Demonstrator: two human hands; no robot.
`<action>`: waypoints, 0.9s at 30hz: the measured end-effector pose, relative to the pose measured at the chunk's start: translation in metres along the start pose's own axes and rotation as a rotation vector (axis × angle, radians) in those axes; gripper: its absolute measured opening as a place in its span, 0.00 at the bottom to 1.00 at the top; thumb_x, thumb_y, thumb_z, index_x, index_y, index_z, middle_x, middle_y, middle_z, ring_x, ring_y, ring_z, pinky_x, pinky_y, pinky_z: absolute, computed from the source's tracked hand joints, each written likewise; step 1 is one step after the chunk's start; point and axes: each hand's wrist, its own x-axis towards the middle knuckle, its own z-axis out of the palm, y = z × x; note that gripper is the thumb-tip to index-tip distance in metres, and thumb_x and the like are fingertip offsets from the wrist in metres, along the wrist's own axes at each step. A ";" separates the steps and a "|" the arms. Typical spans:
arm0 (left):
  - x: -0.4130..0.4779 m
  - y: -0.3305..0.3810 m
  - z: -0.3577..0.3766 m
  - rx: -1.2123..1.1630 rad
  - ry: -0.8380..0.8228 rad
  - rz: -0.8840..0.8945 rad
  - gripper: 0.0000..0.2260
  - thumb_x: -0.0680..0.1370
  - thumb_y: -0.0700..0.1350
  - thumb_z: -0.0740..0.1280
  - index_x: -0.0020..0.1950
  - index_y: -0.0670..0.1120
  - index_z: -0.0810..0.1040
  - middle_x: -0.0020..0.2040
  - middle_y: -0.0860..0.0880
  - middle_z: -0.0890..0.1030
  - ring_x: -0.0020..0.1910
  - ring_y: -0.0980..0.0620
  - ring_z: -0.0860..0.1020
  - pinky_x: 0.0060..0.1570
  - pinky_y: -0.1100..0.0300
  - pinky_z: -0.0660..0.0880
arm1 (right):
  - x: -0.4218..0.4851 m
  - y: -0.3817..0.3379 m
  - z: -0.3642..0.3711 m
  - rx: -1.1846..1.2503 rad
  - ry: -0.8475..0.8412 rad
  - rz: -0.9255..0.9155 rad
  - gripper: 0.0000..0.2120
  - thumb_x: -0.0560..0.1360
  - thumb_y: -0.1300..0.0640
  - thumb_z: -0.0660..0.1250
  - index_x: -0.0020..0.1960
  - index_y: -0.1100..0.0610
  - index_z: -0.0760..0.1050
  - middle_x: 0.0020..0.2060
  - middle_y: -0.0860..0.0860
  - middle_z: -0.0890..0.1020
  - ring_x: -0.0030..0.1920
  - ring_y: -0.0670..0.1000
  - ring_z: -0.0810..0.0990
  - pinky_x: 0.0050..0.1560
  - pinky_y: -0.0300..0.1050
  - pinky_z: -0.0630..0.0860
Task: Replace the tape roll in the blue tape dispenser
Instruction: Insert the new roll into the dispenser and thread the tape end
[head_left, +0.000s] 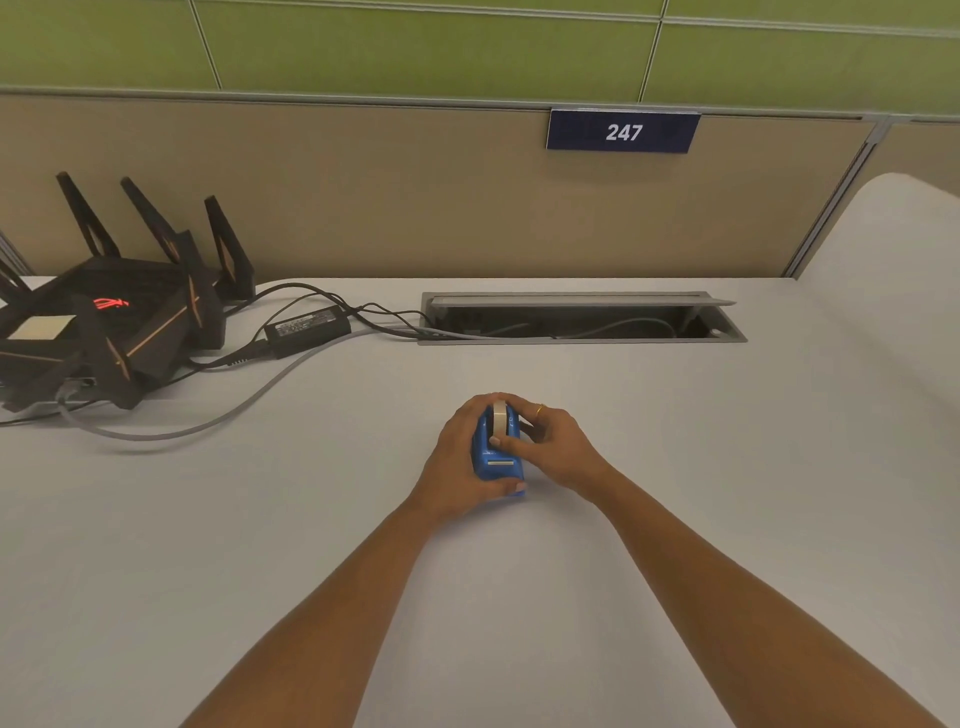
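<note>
Your left hand (457, 457) wraps the small blue plastic tape dispenser (497, 457) mid-desk while your right hand (550, 447) curls round its other side, thumb on the pale tape roll (500, 415); it looks light and slippery, so grip the body's sides.

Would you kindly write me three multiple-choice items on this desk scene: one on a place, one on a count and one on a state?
1. Where on the white desk is the black router with upright antennas? A. far left B. far right C. near edge
2. How many hands clasp the blue plastic tape dispenser? A. none B. one C. two
3. The grey metal cable hatch in the desk is: A. shut B. open C. taped over
Answers: 1 A, it stands at the far left; 2 C, the left hand and the right hand both wrap it; 3 B, its lid is raised, showing cables.
</note>
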 end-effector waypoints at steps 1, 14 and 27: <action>0.000 0.000 0.000 -0.003 -0.001 -0.002 0.41 0.66 0.39 0.75 0.72 0.42 0.54 0.73 0.44 0.61 0.71 0.46 0.63 0.69 0.46 0.65 | 0.000 0.000 0.000 -0.001 0.002 0.000 0.26 0.72 0.56 0.69 0.68 0.55 0.66 0.65 0.53 0.74 0.64 0.53 0.73 0.61 0.41 0.68; 0.001 -0.001 0.000 -0.008 0.004 0.008 0.40 0.66 0.39 0.75 0.71 0.42 0.56 0.72 0.44 0.62 0.70 0.45 0.64 0.69 0.45 0.65 | -0.001 -0.008 0.001 0.047 0.036 0.017 0.21 0.74 0.53 0.65 0.65 0.55 0.70 0.58 0.51 0.78 0.54 0.46 0.76 0.54 0.35 0.71; 0.001 0.003 0.001 0.024 -0.002 -0.001 0.40 0.67 0.39 0.74 0.72 0.41 0.54 0.73 0.44 0.60 0.71 0.46 0.62 0.70 0.47 0.63 | -0.003 -0.010 -0.003 0.039 -0.020 0.037 0.24 0.73 0.57 0.68 0.67 0.58 0.68 0.64 0.54 0.75 0.63 0.53 0.74 0.65 0.44 0.68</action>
